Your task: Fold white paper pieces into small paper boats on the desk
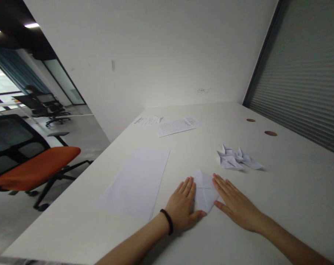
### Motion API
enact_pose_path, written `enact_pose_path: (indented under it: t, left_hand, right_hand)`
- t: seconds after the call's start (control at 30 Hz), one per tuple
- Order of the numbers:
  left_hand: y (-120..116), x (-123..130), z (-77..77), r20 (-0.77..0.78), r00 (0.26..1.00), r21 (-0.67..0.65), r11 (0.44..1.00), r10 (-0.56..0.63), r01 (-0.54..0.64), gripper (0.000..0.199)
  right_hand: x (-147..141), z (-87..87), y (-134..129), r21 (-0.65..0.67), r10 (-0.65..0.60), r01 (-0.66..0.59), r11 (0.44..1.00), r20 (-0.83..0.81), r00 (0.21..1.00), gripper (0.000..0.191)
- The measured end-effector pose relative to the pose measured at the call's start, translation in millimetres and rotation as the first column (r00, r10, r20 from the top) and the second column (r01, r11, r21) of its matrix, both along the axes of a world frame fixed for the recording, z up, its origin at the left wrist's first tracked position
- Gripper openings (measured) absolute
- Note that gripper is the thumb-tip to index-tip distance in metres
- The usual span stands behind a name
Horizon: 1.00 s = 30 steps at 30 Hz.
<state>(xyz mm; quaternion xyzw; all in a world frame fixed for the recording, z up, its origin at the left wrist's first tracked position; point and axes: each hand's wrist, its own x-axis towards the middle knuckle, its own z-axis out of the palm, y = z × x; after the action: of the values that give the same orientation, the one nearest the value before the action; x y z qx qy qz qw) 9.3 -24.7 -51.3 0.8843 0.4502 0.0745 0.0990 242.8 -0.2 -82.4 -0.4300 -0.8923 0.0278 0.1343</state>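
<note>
Both hands flat, palms down. My left hand (182, 208) lies along the left edge of the folded paper (203, 191), fingers together, thumb tip at its bottom corner; that looks like a way to stop it sliding. My right hand (237, 206) sits opposite, fingertips at the upper right edge, thumb just beside the lower right edge. Grip: released on both sides, fingers straight, nothing pinched or clenched. How hard I press, can't tell.

The folded paper is on the bench (280, 206) between my hands, right in front of me, probably so both reach it equally. It lies flat, pointed at top and bottom, one line across and another running down below it. Flat hands suit thin paper, I'd judge: pressure spreads and the layers stay lined up.

Beyond my right hand, a cluster of folded paper pieces (232, 160) stands with points up, apart from the folded paper, likely so they don't get squashed. Left of my left hand, plain sheets (140, 180) lie flat, apparently stacked, within easy reach. Farther back, a printed sheet (176, 127) and another page (147, 120), seemingly out of the way; text too small to read. Dark band (169, 222) on my left wrist. Orange chair (39, 165) off the bench's left side.
</note>
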Motion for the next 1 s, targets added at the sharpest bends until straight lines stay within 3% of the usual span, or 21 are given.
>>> enact_pose_path:
  t: [0.17,0.3,0.37,0.53,0.73,0.83,0.9,1.0]
  left_hand:
    - [-4,-5,11.6,-0.051,0.996,-0.005,0.997,0.074,-0.074,0.067]
    - [17,1,25.4,-0.011,0.981,-0.064,0.979,0.191,-0.192,0.025]
    - [32,3,27.7,0.033,0.962,-0.103,0.959,0.269,-0.265,0.017]
    - [54,-1,19.0,0.126,0.941,-0.168,0.942,0.313,-0.291,0.049]
    - [60,-13,6.7,0.326,0.875,-0.302,0.917,0.358,-0.262,0.033]
    - [65,-17,3.6,0.487,0.758,-0.426,0.875,0.435,-0.229,0.028]
    - [66,-18,2.8,0.564,0.67,-0.517,0.839,0.484,-0.171,0.037]
    - [66,-16,2.8,0.623,0.56,-0.612,0.786,0.546,-0.087,0.05]
  right_hand:
    - [-5,1.5,1,-0.027,-0.106,0.104,0.994,-0.094,0.99,0.05]
    - [-8,12.0,16,-0.063,-0.231,0.223,0.973,-0.198,0.953,0.031]
    - [-9,19.0,26,-0.105,-0.26,0.243,0.964,-0.202,0.944,0.02]
    - [-11,30.8,42,-0.298,-0.296,0.228,0.927,-0.205,0.933,0.016]
    - [-18,33.5,49,-0.502,-0.347,0.14,0.854,-0.347,0.871,0.014]
    - [-25,33.8,52,-0.619,-0.383,-0.068,0.783,-0.564,0.732,0.022]
    - [-31,34.5,52,-0.653,-0.46,-0.18,0.735,-0.676,0.575,0.029]
    - [-38,35.5,48,-0.676,-0.587,-0.235,0.698,-0.729,0.351,0.036]
